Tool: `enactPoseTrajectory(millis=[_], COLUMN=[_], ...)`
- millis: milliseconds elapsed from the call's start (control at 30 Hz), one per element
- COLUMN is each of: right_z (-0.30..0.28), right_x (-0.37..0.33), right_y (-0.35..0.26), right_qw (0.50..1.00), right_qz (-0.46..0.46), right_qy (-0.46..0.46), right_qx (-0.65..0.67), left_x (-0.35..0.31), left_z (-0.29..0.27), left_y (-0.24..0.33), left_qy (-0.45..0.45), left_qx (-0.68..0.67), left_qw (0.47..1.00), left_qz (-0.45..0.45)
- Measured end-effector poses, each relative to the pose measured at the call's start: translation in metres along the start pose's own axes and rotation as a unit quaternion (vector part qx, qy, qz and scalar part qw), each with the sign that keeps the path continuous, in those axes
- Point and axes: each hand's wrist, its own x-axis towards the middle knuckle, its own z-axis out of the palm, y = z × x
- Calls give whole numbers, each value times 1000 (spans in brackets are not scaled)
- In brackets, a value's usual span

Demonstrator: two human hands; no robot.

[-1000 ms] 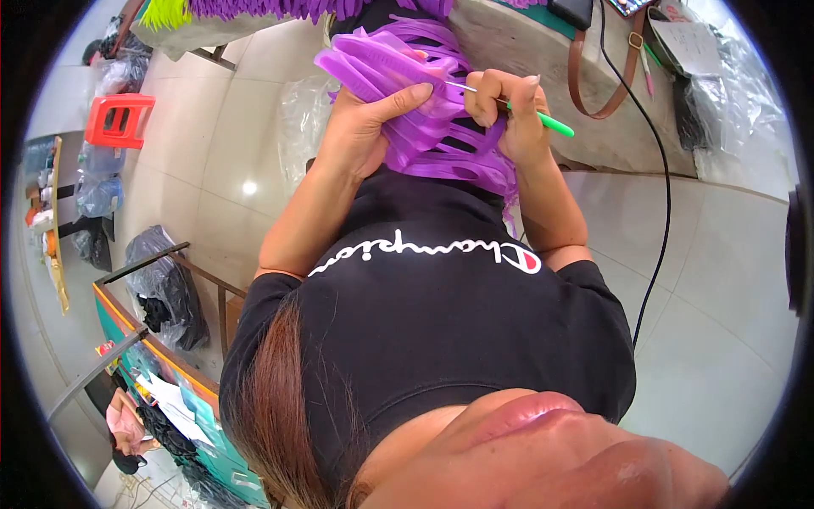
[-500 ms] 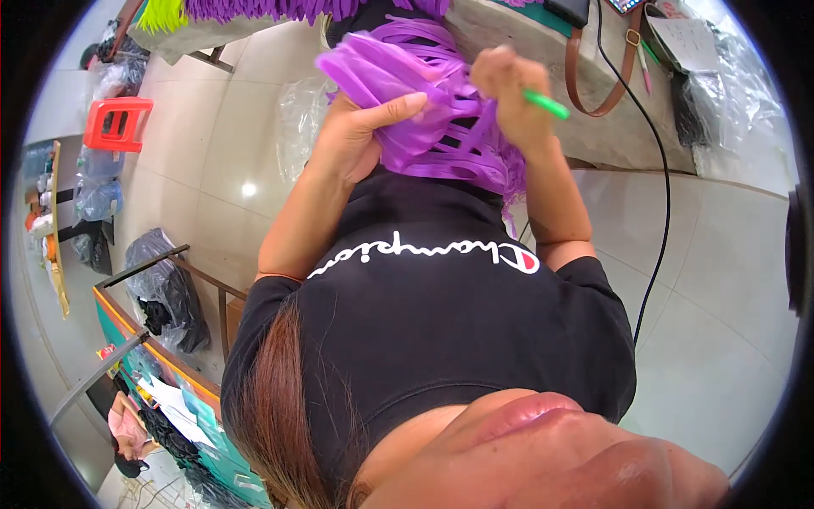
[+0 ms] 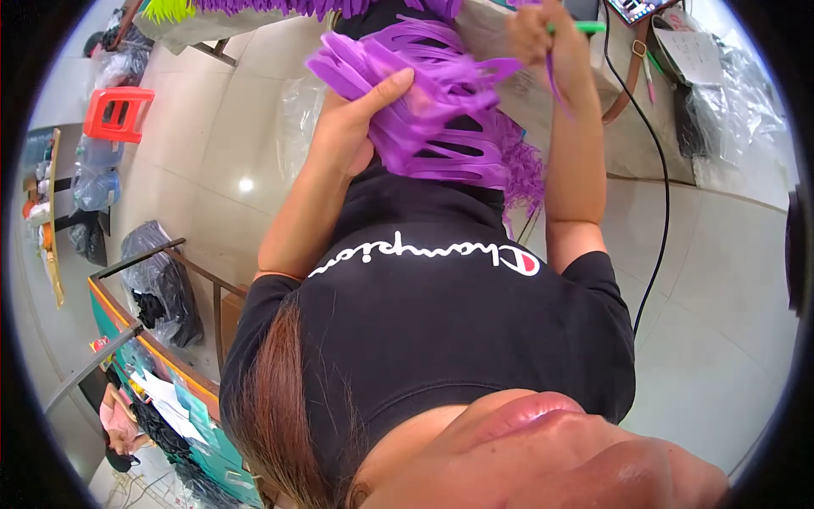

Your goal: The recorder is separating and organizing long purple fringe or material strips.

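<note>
Left hand (image 3: 360, 119), near 12 o'clock: fingers clamped on bundle of flat, flexible purple strips (image 3: 424, 106). Right hand (image 3: 547, 38), 1 o'clock: fingers closed round slim green-handled tool (image 3: 587, 27). Grey table edge (image 3: 634, 154), 2 o'clock; pale tiled floor (image 3: 233, 153), 10 and 4. Black fabric shirt (image 3: 458, 331): white script.

Across the front of your black shirt (image 3: 428, 331) runs white script lettering (image 3: 424, 249), upside down in the head view, with red inside the large letter at its right end. On the white sheet (image 3: 688, 56) at your upper right, faint marks are too small to read.
</note>
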Motion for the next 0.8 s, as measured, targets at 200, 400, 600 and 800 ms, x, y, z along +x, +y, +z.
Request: enactPoseTrajectory(millis=[200,400,600,800], right_z=[113,108,109,118], right_x=[-26,-29,-30,-30], right_y=[44,46,47,42], right_qw=[826,816,802,800], right_qz=[-324,-305,-327,-244], right_qy=[-16,-5,-11,34], right_qx=[-461,-490,-500,-547], left_x=[2,-2,-5,-4], left_z=[4,16,19,14], left_y=[-4,-5,-5,-6], left_qy=[3,6,7,24], left_qx=[27,51,40,151], left_qw=[998,994,995,975], left_qz=[52,94,90,163])
